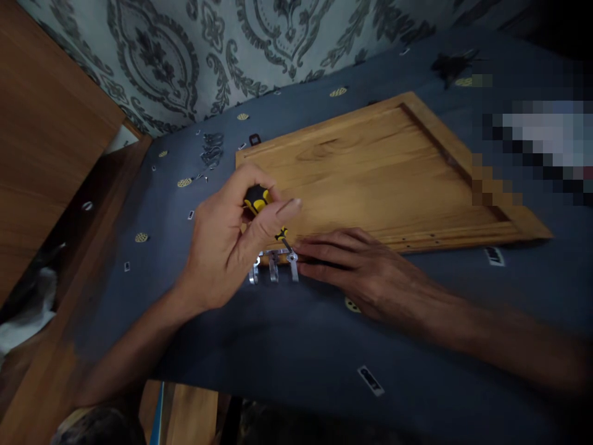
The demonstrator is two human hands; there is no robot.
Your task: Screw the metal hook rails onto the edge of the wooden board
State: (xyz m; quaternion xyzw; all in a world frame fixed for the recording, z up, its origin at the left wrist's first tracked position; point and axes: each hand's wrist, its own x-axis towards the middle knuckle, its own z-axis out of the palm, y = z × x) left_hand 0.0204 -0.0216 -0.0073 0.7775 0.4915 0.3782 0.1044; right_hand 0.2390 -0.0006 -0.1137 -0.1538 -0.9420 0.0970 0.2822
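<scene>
My left hand is closed around the black and yellow handle of a screwdriver. Its shaft slants down to a silver metal fitting with three prongs at the near edge of a framed wooden panel. The tip meets the fitting near its right prong; the screw there is too small to make out. My right hand lies across the panel's near edge, fingers stretched toward the tip and right beside the fitting. The panel rests flat on a dark blue patterned cloth.
Left of the panel lies a small heap of metal hardware, with tiny loose pieces nearby. A dark ring-like piece sits by the panel's far corner. Wooden furniture stands at left; a dark object lies at the back right.
</scene>
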